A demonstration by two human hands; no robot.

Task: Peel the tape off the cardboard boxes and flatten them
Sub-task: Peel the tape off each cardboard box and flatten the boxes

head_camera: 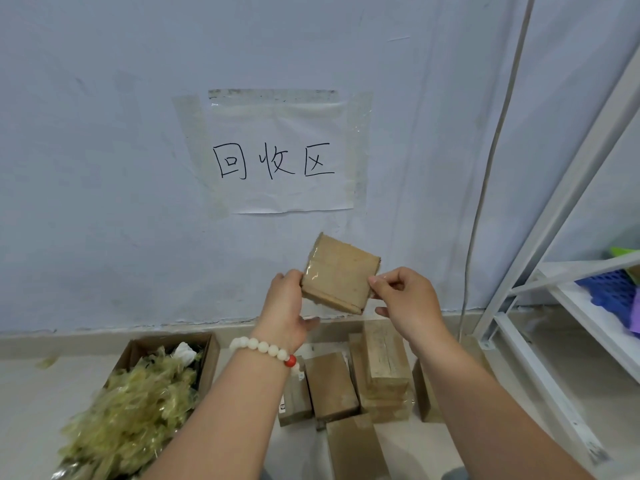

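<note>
You're at the peeling step: your left hand (285, 308) steadies a small box (339, 273) held up in front of the wall (104, 168), while your right hand (407, 299) works at its right edge. Your left fingers are wrapped round the box's left side, mostly hidden behind it, with the thumb hanging loose below. Your right thumb and forefinger (375, 281) are pinched together right at the box's edge, the other fingers curled in; they seem to have hold of a tape end, though the film is too clear to be sure. The next move, as I judge it, calls for a firm grip on that end and a steady pull across the face toward your left hand, keeping the box braced so the card doesn't tear. The box itself is brown, flat-looking and tilted, its near corner lower; glossy tape (318, 271) covers its left part and shines in the light, and a seam runs along the lower edge. It looks worn at the top corner. Below your hands, more boxes (384, 362) lie on the floor (34, 393) near the wall, so plenty is left to do. To your left a carton (207, 355) holds a heap of stripped tape (135, 403), where this strip likely belongs once it's off.
</note>
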